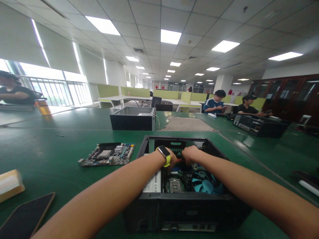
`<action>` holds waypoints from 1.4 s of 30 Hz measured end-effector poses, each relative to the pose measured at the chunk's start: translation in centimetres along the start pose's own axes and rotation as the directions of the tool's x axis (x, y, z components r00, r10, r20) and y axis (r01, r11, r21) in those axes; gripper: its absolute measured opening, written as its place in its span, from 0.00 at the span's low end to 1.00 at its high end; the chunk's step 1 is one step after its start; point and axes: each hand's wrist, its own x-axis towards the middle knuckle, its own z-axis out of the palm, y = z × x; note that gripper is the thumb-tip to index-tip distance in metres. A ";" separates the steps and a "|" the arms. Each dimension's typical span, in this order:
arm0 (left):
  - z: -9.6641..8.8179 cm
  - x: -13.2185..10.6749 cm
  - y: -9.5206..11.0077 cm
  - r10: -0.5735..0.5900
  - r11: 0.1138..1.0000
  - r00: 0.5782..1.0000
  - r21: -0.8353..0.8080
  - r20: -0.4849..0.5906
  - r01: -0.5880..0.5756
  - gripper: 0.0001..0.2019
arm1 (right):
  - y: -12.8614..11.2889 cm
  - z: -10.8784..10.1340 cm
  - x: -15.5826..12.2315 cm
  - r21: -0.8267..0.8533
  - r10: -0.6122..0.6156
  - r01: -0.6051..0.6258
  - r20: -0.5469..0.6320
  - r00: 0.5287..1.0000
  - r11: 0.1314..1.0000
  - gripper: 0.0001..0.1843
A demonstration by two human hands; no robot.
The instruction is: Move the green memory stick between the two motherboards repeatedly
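Open computer case [189, 210] surrounded my left hand [171, 161] and right hand [191, 154], arms [112, 186] stretched over its near wall, whether fingers [184, 156] pinched anything, I couldn't tell.

Green table [62, 141] beneath open computer case [191, 207], motherboard [111, 154], phone [27, 214]

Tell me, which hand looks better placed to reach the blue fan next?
Probably the right hand: it is nearer the blue fan, its forearm entering on the fan's side of the computer case. The left hand sits farther away.
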 end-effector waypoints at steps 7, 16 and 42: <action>-0.2 -0.7 0.5 0.001 1.000 1.000 0.025 -0.004 -0.001 0.11 | 0.2 0.0 0.2 0.015 -0.006 0.006 -0.014 1.000 1.000 0.29; -1.4 -3.1 1.1 -0.004 0.996 0.999 0.094 -0.043 0.008 0.19 | 0.2 -0.2 -0.1 0.067 0.021 -0.018 -0.046 0.999 0.998 0.29; 16.0 -10.2 -15.0 -0.839 0.538 0.246 -0.674 -0.485 0.506 0.32 | -11.3 -8.4 -13.7 -0.367 -0.498 0.504 -0.853 0.152 0.782 0.18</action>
